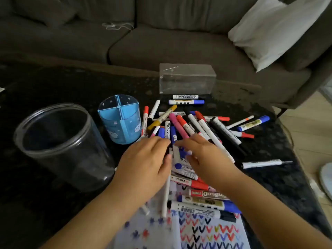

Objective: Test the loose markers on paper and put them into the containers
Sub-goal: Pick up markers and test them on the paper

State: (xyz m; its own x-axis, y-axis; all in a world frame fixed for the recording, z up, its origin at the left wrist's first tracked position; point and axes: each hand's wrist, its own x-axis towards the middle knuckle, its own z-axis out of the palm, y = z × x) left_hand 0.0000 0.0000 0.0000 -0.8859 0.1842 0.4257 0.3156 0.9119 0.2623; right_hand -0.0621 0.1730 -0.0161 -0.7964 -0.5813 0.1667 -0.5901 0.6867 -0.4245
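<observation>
While both hands reach in, left hand (147, 159) and right hand (204, 155) spread, touching markers (183, 126).

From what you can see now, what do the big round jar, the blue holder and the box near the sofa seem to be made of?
The big round jar looks like clear glossy plastic or glass: see-through, bright rim highlights. The blue holder seems translucent blue plastic, with moulded dividers and printed figures. The box is probably clear acrylic: flat see-through walls, sharp edges.
</observation>
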